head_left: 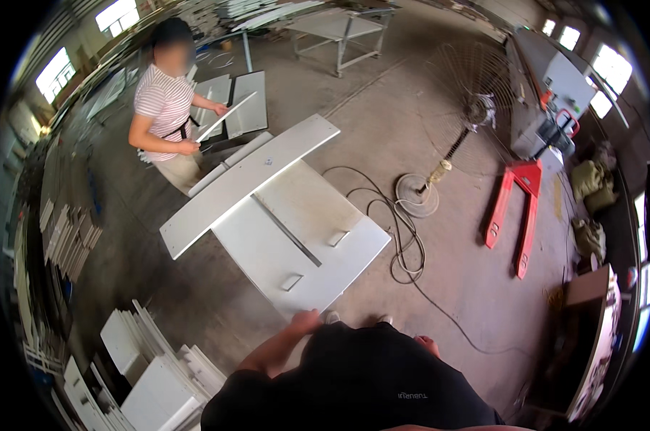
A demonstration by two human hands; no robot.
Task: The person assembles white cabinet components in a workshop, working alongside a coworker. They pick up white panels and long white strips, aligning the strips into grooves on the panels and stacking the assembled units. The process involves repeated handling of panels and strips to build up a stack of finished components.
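Note:
In front of me lies a white cabinet-like piece (253, 248) with two flat door panels, a dark strip between them and two metal bar handles. My left hand (307, 320) is at its near corner; its fingers are blurred, and I cannot tell whether it touches the edge. My right hand (427, 345) hangs beside my body, mostly hidden by my dark shirt, with no object visible in it. Across the far end of the piece lies a long white board (249, 185). Beyond it, a co-worker (165, 108) in a striped shirt holds a narrow white panel (228, 115) in both hands.
A floor fan (476, 108) stands to the right, its cable (411, 251) looped across the floor. Further right is a red pallet jack (512, 201). White panels (159, 391) are stacked at my lower left, with boards (73, 241) further left. A metal-framed table (339, 29) stands at the back.

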